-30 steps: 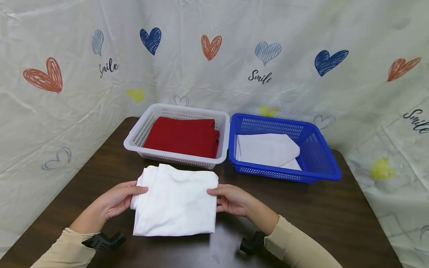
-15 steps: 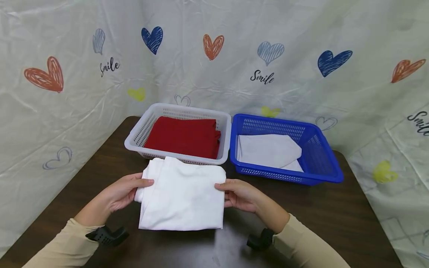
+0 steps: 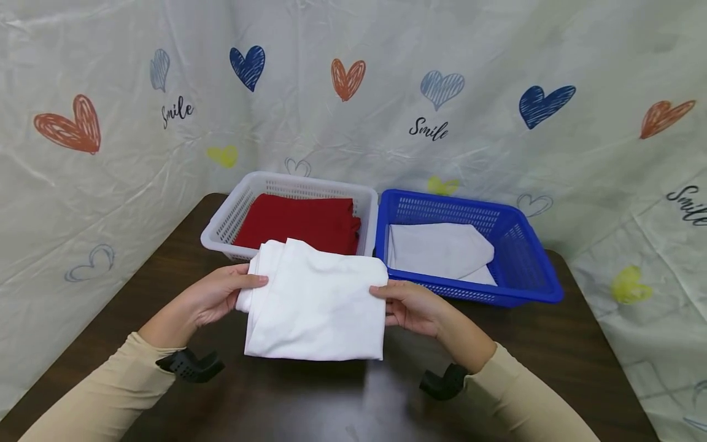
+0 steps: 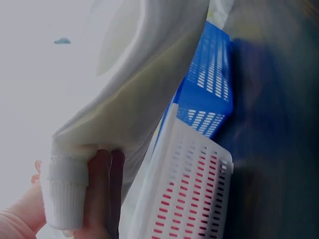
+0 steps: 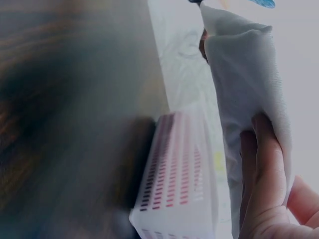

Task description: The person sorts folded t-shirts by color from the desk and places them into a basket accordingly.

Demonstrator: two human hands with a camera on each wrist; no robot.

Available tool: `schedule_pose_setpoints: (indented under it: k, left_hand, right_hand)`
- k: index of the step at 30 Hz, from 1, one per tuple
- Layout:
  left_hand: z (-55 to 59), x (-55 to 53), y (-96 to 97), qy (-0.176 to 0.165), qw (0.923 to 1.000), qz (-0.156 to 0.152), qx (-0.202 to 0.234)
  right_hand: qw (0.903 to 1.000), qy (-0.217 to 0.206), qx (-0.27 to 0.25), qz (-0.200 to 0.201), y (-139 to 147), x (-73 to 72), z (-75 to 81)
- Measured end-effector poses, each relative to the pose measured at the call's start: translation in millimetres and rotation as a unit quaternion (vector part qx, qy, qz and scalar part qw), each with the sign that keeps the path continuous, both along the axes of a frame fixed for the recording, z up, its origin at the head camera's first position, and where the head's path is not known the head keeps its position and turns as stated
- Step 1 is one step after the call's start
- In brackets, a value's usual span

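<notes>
A folded white garment hangs in the air over the table, in front of the two baskets. At its left edge my left hand pinches it, thumb on top and fingers beneath; the left wrist view shows a ribbed band between thumb and fingers. My right hand grips the opposite edge in the same way, and its fingers lie against the underside. Behind the garment stands a white basket holding folded red cloth; the garment hides part of its front.
To the right of the white basket is a blue basket with a folded white cloth inside. Both stand on a dark wooden table. A printed sheet hangs behind and along the sides.
Both hands have carried the white garment forward and to the right, so it now overlaps the front of the white basket in the head view. The baskets have stayed put.
</notes>
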State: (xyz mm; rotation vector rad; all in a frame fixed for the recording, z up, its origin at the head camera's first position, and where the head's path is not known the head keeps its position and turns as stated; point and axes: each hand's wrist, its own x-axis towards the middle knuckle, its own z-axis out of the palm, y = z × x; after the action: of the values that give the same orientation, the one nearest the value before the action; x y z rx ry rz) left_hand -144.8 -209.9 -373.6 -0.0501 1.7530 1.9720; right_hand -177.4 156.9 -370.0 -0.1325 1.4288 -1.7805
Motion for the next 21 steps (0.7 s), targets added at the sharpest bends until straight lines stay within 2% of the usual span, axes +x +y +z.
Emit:
schedule_pose_setpoints:
  k: [10,17,21]
  left_hand:
    - [10.4,-16.5,20.6,0.011,0.9996,0.001,0.024]
    - [19.8,-34.3,37.7,0.013,0.9996,0.016,0.021]
    - [22.3,-45.7,49.1,0.014,0.9992,0.021,0.03]
  right_hand:
    - [0.9997,0.01,0.017,-0.015,16.6,-11.1,18.4]
    - [0.9994,0.03,0.018,0.001,31.5,-24.2,31.7]
    - [0.9993,0.03,0.02,-0.007,42.2,-32.2,35.1]
